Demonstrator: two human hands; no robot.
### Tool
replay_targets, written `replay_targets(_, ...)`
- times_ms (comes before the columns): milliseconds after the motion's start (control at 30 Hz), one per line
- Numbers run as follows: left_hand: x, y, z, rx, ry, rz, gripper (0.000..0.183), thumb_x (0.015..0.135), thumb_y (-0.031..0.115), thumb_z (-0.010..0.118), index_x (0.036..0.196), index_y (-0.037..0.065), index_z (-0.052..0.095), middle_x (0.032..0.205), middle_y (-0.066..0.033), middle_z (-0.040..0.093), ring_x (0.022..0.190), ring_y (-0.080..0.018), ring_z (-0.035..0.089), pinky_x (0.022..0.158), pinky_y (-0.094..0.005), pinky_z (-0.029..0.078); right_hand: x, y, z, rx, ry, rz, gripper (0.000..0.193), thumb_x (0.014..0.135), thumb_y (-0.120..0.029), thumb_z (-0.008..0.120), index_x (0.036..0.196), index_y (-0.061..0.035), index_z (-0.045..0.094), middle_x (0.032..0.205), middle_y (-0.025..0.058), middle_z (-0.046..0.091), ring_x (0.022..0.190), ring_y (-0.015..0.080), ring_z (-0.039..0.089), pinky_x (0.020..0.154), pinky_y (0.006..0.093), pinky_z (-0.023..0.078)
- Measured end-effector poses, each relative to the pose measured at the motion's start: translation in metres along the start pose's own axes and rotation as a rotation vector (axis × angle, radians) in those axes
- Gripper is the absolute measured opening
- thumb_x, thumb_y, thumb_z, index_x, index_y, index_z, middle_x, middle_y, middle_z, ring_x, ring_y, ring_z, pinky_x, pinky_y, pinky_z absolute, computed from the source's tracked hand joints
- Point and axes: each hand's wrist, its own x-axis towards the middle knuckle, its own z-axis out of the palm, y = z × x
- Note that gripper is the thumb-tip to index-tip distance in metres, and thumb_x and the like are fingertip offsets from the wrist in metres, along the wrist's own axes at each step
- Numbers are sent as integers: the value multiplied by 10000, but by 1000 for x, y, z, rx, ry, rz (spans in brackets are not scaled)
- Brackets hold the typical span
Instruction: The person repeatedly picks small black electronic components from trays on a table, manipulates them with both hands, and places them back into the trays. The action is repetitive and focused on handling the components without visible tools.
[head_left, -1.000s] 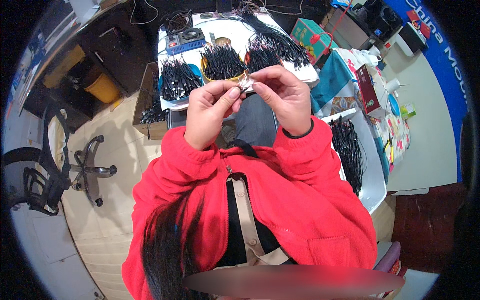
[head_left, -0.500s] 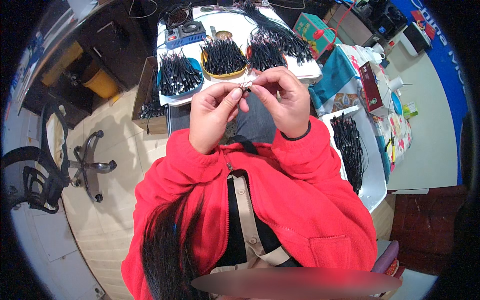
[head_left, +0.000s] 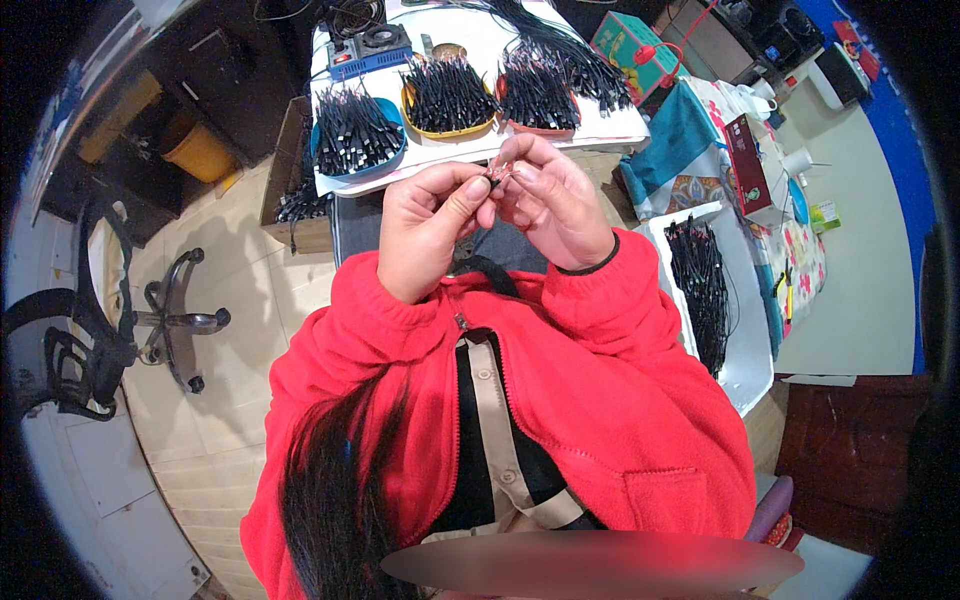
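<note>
Head view: a small black cable end (head_left: pixel 495 181) with thin reddish wires sits between your hands, near the white table's (head_left: pixel 618 128) front edge; your left hand (head_left: pixel 422 225) pinches it, thumb against forefinger, while your right hand (head_left: pixel 562 208) curls close at the wires, its grip unclear; beyond stand blue (head_left: pixel 388 166), yellow (head_left: pixel 452 132) and red trays (head_left: pixel 548 131) of black cables

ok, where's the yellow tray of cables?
Head view, upper middle: the yellow tray stands on the white table, between the blue tray on its left and the red tray on its right.
</note>
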Motion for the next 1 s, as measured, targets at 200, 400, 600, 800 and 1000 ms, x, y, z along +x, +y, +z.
replay_targets(200,0,-2,0,18,15,1,138,904,88,578,968,-17,643,743,-19,620,609,-37,521,495,-146,348,-1,-6,7,6,-15,-11,274,919,-186,564,1145,-55,481,958,19,571,768,82,568,596,193,416)
replay_targets(400,-1,-3,-4,4,-32,-33,141,904,85,577,969,-23,639,747,-26,620,621,-35,526,499,-141,348,3,4,6,-159,28,-17,294,918,-197,553,1157,-47,469,946,31,554,733,121,573,583,210,427)
replay_targets(600,0,-3,-6,-36,-90,-116,151,910,81,565,988,-30,632,782,-37,626,649,-41,535,520,-145,367,3,0,1,-122,11,34,286,913,-190,566,1137,-32,482,965,47,542,738,126,573,609,225,459)
replay_targets(800,-3,3,-6,49,-137,-174,170,920,88,547,1004,-31,635,781,-37,629,637,-44,507,536,-160,365,3,3,3,-170,75,12,327,901,-179,589,1164,-21,474,983,46,532,776,101,555,603,206,450)
replay_targets(1000,-4,7,-8,55,-148,-210,161,917,104,549,953,-22,644,715,-25,617,564,-34,437,506,-169,320,3,5,1,-243,30,-37,375,894,-159,603,1205,-14,452,997,46,520,825,80,505,634,187,423)
